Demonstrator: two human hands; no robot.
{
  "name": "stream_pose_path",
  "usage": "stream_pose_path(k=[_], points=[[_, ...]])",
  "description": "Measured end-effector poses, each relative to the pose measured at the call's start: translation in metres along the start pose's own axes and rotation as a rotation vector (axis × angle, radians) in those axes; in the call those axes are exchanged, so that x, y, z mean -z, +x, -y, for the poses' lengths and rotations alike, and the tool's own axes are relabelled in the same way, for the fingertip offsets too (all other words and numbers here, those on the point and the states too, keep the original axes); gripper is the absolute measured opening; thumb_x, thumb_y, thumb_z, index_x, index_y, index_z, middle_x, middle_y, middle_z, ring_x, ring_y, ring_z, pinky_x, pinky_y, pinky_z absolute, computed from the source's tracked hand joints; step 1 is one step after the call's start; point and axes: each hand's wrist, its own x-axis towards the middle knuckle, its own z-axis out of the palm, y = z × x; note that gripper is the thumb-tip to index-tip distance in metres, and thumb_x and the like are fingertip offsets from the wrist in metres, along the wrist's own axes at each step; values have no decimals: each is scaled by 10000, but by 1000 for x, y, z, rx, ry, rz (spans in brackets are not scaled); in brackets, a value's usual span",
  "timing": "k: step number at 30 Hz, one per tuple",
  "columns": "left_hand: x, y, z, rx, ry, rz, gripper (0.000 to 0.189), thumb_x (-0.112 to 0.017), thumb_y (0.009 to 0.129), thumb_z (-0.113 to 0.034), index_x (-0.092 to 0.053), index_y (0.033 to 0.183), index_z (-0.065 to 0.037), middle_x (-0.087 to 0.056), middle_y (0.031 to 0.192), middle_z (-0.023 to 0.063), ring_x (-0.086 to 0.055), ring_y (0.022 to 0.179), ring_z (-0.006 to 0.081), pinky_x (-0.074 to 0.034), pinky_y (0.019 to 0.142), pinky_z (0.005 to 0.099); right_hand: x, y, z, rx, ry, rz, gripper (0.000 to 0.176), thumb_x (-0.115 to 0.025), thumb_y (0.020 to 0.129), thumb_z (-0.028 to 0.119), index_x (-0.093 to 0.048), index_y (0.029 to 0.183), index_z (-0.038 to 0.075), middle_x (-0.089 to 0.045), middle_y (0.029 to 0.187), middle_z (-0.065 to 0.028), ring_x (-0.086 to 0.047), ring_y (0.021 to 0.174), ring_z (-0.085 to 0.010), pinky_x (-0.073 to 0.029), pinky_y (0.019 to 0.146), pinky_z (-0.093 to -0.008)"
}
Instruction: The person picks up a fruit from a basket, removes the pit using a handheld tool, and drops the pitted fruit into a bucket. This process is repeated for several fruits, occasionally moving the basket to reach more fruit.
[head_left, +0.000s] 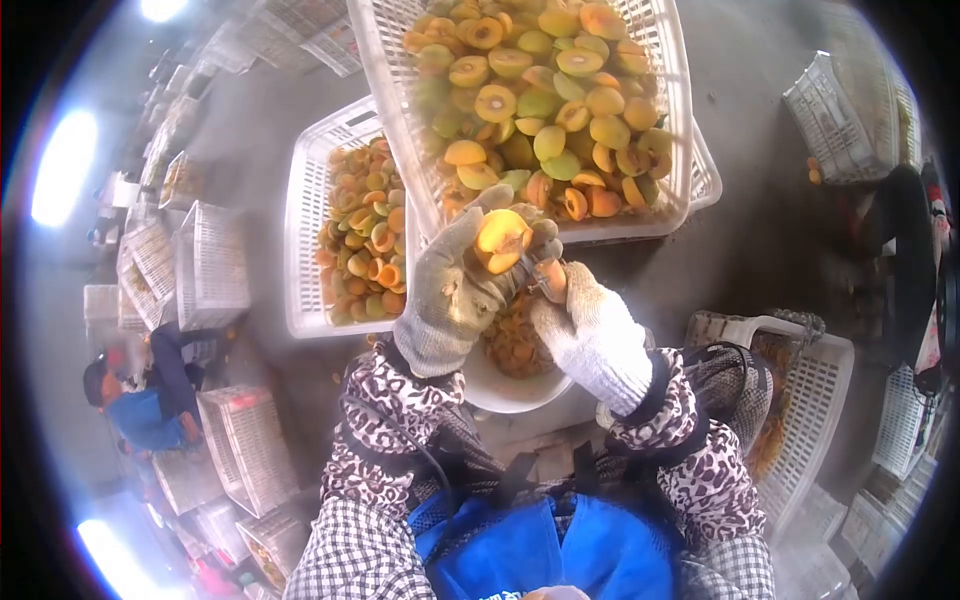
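Note:
My left hand [450,290], in a dirty grey knit glove, is closed around a yellow peach half [502,240] with its cut face showing. My right hand [595,335], in a whiter glove, grips a small hand tool [548,280] with a brownish handle. Its metal end is against or just beside the left-hand fingers, and I cannot make out its exact shape. Below both hands stands a white bowl [510,400] holding orange-brown scraps [518,350], partly hidden by the gloves. Right ahead, a white crate [680,120] is filled with halved peaches [550,140].
Left of the big crate is a lower white crate [300,230] of smaller, hollowed fruit pieces [365,240]. Another crate [830,400] stands by my right knee. A person in blue [150,415] sits at the left among stacked crates [245,440]. Someone in dark clothing [905,270] is at the far right.

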Motion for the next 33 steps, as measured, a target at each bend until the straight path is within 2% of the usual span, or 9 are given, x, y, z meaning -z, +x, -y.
stream_pose_path(k=[9, 12, 16, 19, 21, 24, 27, 29, 33], points=[[-16, -10, 5, -25, 61, -67, 439, -539, 984, -460, -575, 1168, -63, -657, 1093, 151, -647, 1036, 308, -548, 903, 433, -7, 2, 2, 7, -120, 37, 219, -648, 839, 176, -563, 990, 42, -643, 715, -164, -633, 600, -361, -506, 545, -451], [-14, -10, 7, -46, 87, -159, 401, -569, 973, -444, -580, 1138, -78, -659, 1058, 132, -656, 1005, 291, -560, 854, 406, -5, 4, 5, -34, -149, 121, 254, -653, 866, 160, -522, 1031, 17, -647, 766, -237, -645, 712, -435, -517, 596, -475], [-9, -6, 12, -90, 191, -122, 315, -603, 971, -357, -584, 1113, -76, -656, 1017, 115, -661, 966, 271, -559, 827, 386, -10, 3, 1, 3, -189, 100, 278, -658, 867, 187, -526, 1039, 13, -648, 750, -232, -643, 687, -436, -514, 586, -479], [-5, -6, 14, -103, 233, -150, 260, -597, 973, -292, -583, 1104, -67, -652, 1000, 111, -662, 953, 258, -557, 829, 373, -9, 3, 1, -83, -150, 187, 330, -650, 867, 197, -530, 1098, -6, -652, 778, -233, -653, 702, -420, -519, 596, -472], [-3, -5, 17, -107, 240, -156, 238, -590, 973, -262, -583, 1101, -62, -650, 993, 111, -663, 949, 250, -556, 834, 369, -2, 3, 7, -169, 53, 294, 307, -633, 847, 187, -586, 1121, 56, -647, 715, -137, -657, 647, -318, -520, 572, -420], [0, -6, 21, -89, 234, -171, 351, -555, 978, -367, -568, 1131, -51, -633, 995, 132, -644, 949, 260, -562, 791, 411, 3, 2, 4, -244, 230, 412, 349, -627, 850, 183, -582, 1165, 39, -647, 736, -141, -652, 650, -316, -521, 588, -404], [4, -8, 20, -57, 274, -198, 320, -536, 994, -330, -565, 1133, -44, -633, 1000, 138, -646, 914, 244, -564, 777, 391, -12, -7, -11, 17, -154, 177, 386, -624, 855, 189, -575, 1201, 24, -649, 762, -154, -649, 650, -312, -519, 589, -402], [7, -12, 19, -140, 573, -142, 294, -491, 1021, -299, -560, 1137, -38, -639, 989, 136, -648, 911, 225, -563, 774, 369, -11, -8, -18, 30, -175, 197, 422, -625, 863, 208, -545, 1228, 11, -658, 784, -187, -650, 666, -355, -531, 605, -422], [1, -17, 20, -157, 596, -142, 269, -473, 1034, -262, -568, 1116, -24, -648, 966, 126, -653, 891, 210, -559, 771, 349, -21, -14, -27, 1, -115, 221, 467, -628, 878, 249, -525, 1259, -1, -671, 784, -211, -648, 662, -400, -542, 618, -447]])
